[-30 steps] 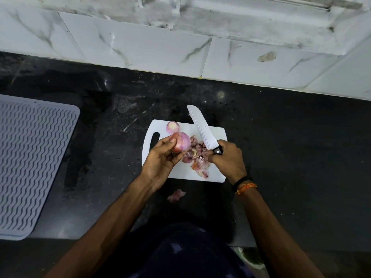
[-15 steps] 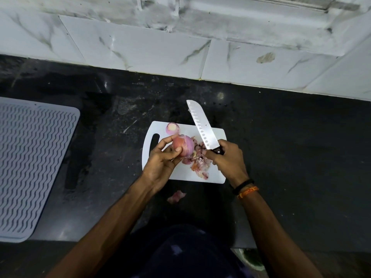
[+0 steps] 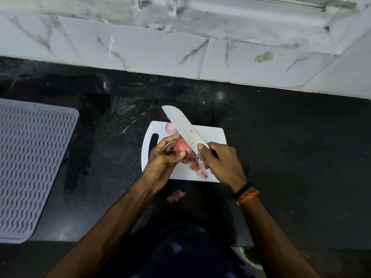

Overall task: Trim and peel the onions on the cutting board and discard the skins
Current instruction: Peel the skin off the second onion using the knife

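A small white cutting board (image 3: 214, 135) lies on the black counter. My left hand (image 3: 162, 157) holds a red onion (image 3: 183, 149) just above the board. My right hand (image 3: 220, 161) grips a knife (image 3: 183, 126) by the handle, thumb on the blade, and the blade rests against the onion's right side, tip pointing away to the left. A second, peeled onion (image 3: 169, 128) sits at the board's far edge, partly hidden by the blade. A pile of onion skins (image 3: 199, 169) lies on the board under my right hand.
One loose skin piece (image 3: 176, 195) lies on the counter just in front of the board. A grey ribbed drying mat (image 3: 30, 161) covers the counter at the left. White marble tiles (image 3: 140, 47) rise behind the counter. A green bin rim (image 3: 249, 257) shows below the counter edge.
The knife has swung left and its blade now lies against the onion. My left hand has turned the onion and lifted it slightly toward the blade.
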Demonstrator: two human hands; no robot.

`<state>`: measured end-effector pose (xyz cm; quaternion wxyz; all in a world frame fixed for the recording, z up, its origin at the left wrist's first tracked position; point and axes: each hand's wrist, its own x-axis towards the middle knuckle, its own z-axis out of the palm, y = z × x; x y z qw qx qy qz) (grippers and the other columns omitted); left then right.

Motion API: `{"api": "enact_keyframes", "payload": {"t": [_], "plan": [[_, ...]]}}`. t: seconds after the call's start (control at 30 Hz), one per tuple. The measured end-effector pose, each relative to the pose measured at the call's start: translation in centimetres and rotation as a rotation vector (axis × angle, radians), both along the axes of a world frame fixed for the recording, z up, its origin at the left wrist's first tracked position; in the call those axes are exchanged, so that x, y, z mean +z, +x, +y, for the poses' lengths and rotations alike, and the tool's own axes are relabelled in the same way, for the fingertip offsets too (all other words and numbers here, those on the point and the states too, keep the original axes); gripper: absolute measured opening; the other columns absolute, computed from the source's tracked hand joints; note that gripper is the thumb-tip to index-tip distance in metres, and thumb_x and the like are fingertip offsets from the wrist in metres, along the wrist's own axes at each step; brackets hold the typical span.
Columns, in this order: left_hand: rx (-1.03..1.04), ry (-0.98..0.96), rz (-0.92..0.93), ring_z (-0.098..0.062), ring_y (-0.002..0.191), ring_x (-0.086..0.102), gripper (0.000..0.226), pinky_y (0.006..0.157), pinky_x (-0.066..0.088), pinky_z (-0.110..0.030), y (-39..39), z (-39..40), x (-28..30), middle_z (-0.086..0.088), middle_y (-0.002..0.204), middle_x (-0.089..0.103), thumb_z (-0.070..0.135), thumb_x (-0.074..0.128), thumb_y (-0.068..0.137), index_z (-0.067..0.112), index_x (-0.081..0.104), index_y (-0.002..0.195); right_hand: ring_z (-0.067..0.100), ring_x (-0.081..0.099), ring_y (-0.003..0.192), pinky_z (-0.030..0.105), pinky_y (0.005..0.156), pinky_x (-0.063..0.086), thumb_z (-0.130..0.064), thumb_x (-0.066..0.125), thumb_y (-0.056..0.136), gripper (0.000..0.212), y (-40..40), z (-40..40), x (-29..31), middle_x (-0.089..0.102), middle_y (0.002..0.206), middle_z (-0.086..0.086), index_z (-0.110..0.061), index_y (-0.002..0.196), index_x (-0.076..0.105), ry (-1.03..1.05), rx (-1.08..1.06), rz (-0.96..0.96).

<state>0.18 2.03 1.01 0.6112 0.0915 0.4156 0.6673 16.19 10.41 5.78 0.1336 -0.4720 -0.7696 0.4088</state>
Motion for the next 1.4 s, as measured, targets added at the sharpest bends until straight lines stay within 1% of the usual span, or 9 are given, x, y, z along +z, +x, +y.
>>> {"api": "enact_keyframes", "payload": {"t": [0.17, 0.3, 0.4, 0.47, 0.73, 0.97, 1.07, 1.27, 1.4], "plan": [[-0.002, 0.001, 0.036, -0.030, 0.111, 0.061, 0.055, 0.096, 0.054, -0.038, 0.0, 0.0, 0.1, -0.020, 0.120, 0.065, -0.009, 0.069, 0.070, 0.007, 0.061, 0.122, 0.008, 0.061, 0.059, 0.020, 0.055, 0.044, -0.040, 0.053, 0.098, 0.035, 0.1, 0.1, -0.1, 0.064, 0.067, -0.005, -0.014, 0.076, 0.061, 0.061, 0.022, -0.003], [0.002, 0.002, 0.046, -0.028, 0.111, 0.061, 0.057, 0.096, 0.053, -0.038, 0.1, 0.2, 0.4, -0.020, 0.124, 0.064, -0.009, 0.070, 0.070, 0.006, 0.060, 0.124, 0.016, 0.062, 0.056, 0.037, 0.053, 0.051, -0.045, 0.051, 0.098, 0.046, 0.2, 0.8, -1.0, 0.064, 0.061, 0.002, -0.010, 0.067, 0.056, 0.138, -0.063, -0.016], [0.005, -0.004, 0.059, -0.031, 0.111, 0.061, 0.059, 0.097, 0.052, -0.039, 0.0, 0.2, 0.2, -0.023, 0.123, 0.063, -0.009, 0.070, 0.069, 0.004, 0.059, 0.125, 0.004, 0.056, 0.051, 0.014, 0.047, 0.040, -0.039, 0.054, 0.098, 0.040, 0.1, 0.4, -0.5, 0.053, 0.057, -0.015, -0.026, 0.061, 0.047, 0.156, -0.003, -0.018], [-0.001, 0.000, 0.065, -0.033, 0.112, 0.060, 0.057, 0.097, 0.052, -0.040, 0.0, 0.1, 0.1, -0.023, 0.122, 0.063, -0.009, 0.070, 0.069, 0.006, 0.060, 0.124, -0.003, 0.055, 0.053, 0.007, 0.051, 0.039, -0.035, 0.056, 0.098, 0.042, 0.1, 0.1, -0.4, 0.044, 0.055, -0.021, -0.034, 0.059, 0.039, 0.191, 0.023, -0.005], [-0.017, 0.003, 0.133, -0.032, 0.114, 0.062, 0.057, 0.099, 0.052, -0.045, 0.2, -0.1, 0.3, -0.023, 0.127, 0.063, -0.006, 0.073, 0.071, 0.003, 0.060, 0.126, 0.006, 0.046, 0.045, 0.013, 0.045, 0.031, -0.044, 0.054, 0.097, 0.043, 0.3, 0.6, -0.8, 0.045, 0.052, -0.011, -0.026, 0.059, 0.042, 0.245, 0.004, -0.037], [-0.039, -0.008, 0.212, -0.036, 0.114, 0.063, 0.061, 0.093, 0.054, -0.052, 0.3, -0.3, 1.0, -0.022, 0.127, 0.062, -0.002, 0.080, 0.069, -0.001, 0.059, 0.126, 0.000, 0.048, 0.053, 0.007, 0.050, 0.026, -0.068, 0.055, 0.083, 0.053, -0.6, 0.5, -1.0, 0.055, 0.066, -0.015, -0.017, 0.076, 0.067, 0.312, -0.045, -0.094], [-0.046, -0.018, 0.218, -0.038, 0.116, 0.063, 0.058, 0.093, 0.054, -0.053, 0.3, -0.4, 1.1, -0.021, 0.130, 0.061, -0.002, 0.079, 0.073, 0.000, 0.059, 0.128, 0.002, 0.046, 0.047, 0.009, 0.049, 0.025, -0.071, 0.050, 0.081, 0.054, -0.7, 0.9, -0.8, 0.048, 0.055, -0.015, -0.020, 0.064, 0.058, 0.308, -0.031, -0.093], [-0.111, -0.020, 0.062, -0.038, 0.124, 0.058, 0.043, 0.102, 0.049, -0.053, 0.0, -0.5, 0.7, -0.020, 0.137, 0.057, 0.014, 0.065, 0.092, 0.005, 0.058, 0.133, -0.002, 0.046, 0.043, 0.008, 0.052, 0.038, -0.061, 0.058, 0.085, 0.044, -0.8, 1.2, -0.8, 0.038, 0.050, -0.023, -0.021, 0.065, 0.055, 0.268, -0.043, -0.036], [-0.042, -0.069, 0.034, -0.032, 0.106, 0.069, 0.031, 0.091, 0.056, -0.044, 0.2, -0.3, 0.7, -0.015, 0.114, 0.071, 0.012, 0.061, 0.090, 0.006, 0.063, 0.120, 0.004, 0.053, 0.042, 0.009, 0.047, 0.037, -0.048, 0.065, 0.088, 0.043, -0.5, 0.7, -0.3, 0.049, 0.040, -0.018, -0.024, 0.054, 0.052, 0.104, 0.052, 0.041]]}}
